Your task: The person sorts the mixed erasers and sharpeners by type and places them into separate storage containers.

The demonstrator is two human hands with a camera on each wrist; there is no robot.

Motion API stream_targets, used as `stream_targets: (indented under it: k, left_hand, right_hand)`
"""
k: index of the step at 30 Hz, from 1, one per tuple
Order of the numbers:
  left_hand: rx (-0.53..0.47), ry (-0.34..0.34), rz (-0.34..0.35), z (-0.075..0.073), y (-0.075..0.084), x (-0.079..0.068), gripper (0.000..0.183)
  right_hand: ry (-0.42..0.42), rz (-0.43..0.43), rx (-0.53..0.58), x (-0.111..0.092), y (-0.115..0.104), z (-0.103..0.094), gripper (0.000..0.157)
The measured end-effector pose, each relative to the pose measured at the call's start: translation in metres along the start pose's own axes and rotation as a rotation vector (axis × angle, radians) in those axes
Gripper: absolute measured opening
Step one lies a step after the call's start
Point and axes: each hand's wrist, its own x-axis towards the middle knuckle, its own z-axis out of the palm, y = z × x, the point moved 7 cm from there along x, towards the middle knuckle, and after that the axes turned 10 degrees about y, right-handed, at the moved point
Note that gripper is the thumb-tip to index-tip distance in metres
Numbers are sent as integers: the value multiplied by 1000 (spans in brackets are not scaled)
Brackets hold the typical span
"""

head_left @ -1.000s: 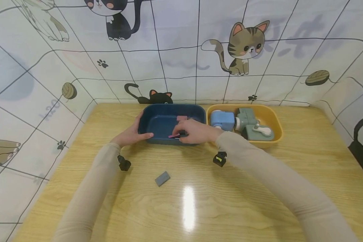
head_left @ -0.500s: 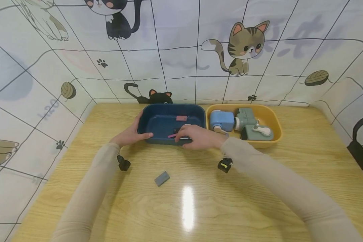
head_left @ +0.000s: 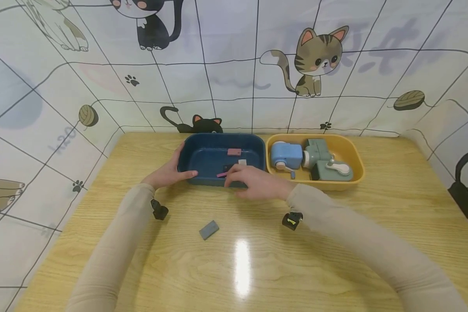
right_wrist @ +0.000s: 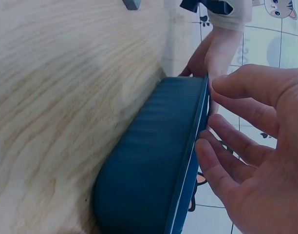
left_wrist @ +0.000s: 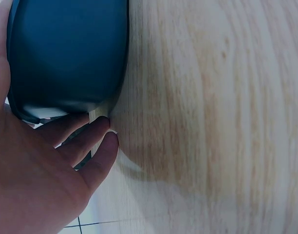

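Observation:
A dark blue plastic bin [head_left: 222, 135] sits at the back of the wooden table. My left hand [head_left: 165, 174] holds its left end, thumb over the front rim and fingers against the outer side. My right hand [head_left: 257, 182] hovers at the front rim, fingers loosely bent and nothing between them; the right wrist view shows the fingertips close to the rim. Inside the bin lie a pink block [head_left: 234, 152], a small white piece [head_left: 242, 162], a dark piece [head_left: 228, 167] and a purple strip [head_left: 221, 175], the last two partly covered by the right hand.
Right beside it stands a yellow bin [head_left: 356, 167], with a blue toy part [head_left: 287, 155], a grey-green toy part [head_left: 316, 152] and another green part with a white crank [head_left: 338, 168]. A small grey block [head_left: 209, 230] lies on the table in front. A cat-print sheet hangs behind.
My right hand has let go inside the blue bin and drawn back toward the front rim, uncovering the white piece. The left hand stays on the bin's left end.

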Motion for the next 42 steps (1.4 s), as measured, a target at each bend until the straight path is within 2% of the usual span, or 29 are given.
stream_targets:
  k: [11, 18, 23, 32, 42]
  left_hand:
    - [9, 5, -12, 1, -4, 2, 109]
    - [5, 6, -4, 1, -2, 3, 108]
    - [1, 7, 3, 1, -1, 2, 106]
    - [5, 8, -4, 0, -2, 2, 108]
    - [13, 3, -10, 1, -3, 2, 108]
  right_hand:
    - [12, -65, 61, -1, -13, 15, 30]
    - [-55, -63, 89, -1, -17, 33, 30]
    - [-94, -66, 68, -2, -18, 45, 30]
    - [-106, -67, 23, -3, -19, 55, 30]
    - [-111, -103, 30, -4, -30, 67, 31]
